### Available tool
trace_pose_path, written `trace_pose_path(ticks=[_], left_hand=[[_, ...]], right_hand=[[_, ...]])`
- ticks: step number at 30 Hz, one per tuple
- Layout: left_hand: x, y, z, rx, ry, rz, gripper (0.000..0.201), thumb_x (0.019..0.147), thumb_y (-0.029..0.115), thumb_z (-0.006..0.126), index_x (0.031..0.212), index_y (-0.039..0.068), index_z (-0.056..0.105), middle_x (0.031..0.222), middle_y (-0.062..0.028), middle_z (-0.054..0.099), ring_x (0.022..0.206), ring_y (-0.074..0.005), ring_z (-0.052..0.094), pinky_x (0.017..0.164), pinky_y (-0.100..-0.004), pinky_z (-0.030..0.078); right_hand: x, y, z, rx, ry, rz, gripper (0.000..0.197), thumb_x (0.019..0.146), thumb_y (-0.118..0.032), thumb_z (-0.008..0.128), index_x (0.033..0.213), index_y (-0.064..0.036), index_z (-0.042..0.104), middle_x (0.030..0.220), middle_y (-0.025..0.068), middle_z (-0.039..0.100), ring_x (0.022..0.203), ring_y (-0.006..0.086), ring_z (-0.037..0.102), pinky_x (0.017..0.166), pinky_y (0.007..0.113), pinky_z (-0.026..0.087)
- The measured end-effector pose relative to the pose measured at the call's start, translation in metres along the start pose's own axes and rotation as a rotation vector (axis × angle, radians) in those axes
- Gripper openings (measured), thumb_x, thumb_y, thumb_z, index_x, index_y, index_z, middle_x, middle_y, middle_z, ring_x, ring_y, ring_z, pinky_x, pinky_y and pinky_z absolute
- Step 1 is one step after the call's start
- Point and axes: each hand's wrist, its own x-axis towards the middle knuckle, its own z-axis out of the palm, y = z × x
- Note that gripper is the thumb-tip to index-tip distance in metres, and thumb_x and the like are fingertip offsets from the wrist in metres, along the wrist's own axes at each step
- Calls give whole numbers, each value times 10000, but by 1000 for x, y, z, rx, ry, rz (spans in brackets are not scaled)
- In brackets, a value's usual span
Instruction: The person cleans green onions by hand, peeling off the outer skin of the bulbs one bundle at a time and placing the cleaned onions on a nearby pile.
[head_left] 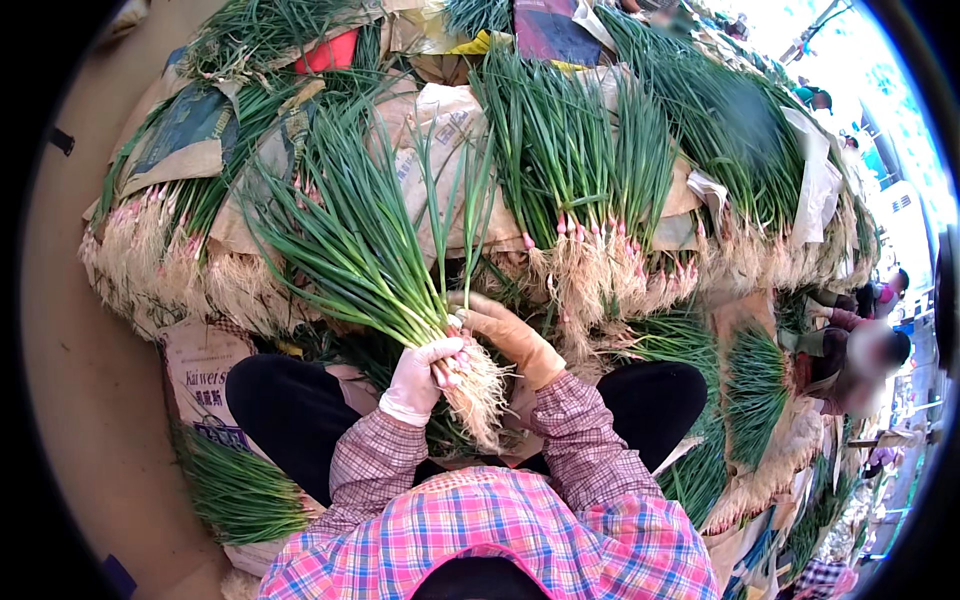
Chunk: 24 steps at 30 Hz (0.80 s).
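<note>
A thick bunch of spring onions (pixel 375 255) slants up and left in front of me, its pink bulbs and pale, stringy roots hanging low between my knees. My left hand (pixel 415 380), in a white glove, is wrapped round the bunch just above the bulbs. On the other side, my right hand (pixel 510 338) wears a tan glove and reaches its bent fingers to the stems by the bulbs. Those fingertips are partly hidden and blurred, so what they pinch is unclear. A few loose stalks (pixel 470 195) rise upright close to the right fingers.
Heaped spring onions (pixel 575 150) lie across paper sacks (pixel 440 120) ahead, roots toward me. More bundles (pixel 755 380) lie at the right, and another small pile (pixel 240 490) rests by a printed sack (pixel 205 370) at the left. Another person (pixel 835 345) sits at the far right.
</note>
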Motion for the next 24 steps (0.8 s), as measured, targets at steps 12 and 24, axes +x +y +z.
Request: trace_pose_path(ticks=[12, 24], left_hand=[[7, -6, -8, -16, -45, -25, 294, 780, 39, 572, 1052, -65, 536, 898, -135, 614, 626, -134, 591, 493, -186, 464], [1, -7, -5, -280, -167, 41, 294, 734, 13, 526, 1026, -5, 499, 956, -140, 570, 845, -218, 577, 779, -343, 499]], right_hand=[[18, 3, -13, 312, 523, 39, 212, 857, -257, 607, 974, -81, 588, 811, -30, 593, 452, 19, 316, 413, 179, 264], [31, 28, -14, 917, 443, -38, 169, 929, -188, 465, 921, -31, 526, 624, -50, 425, 500, 72, 399, 444, 193, 356]])
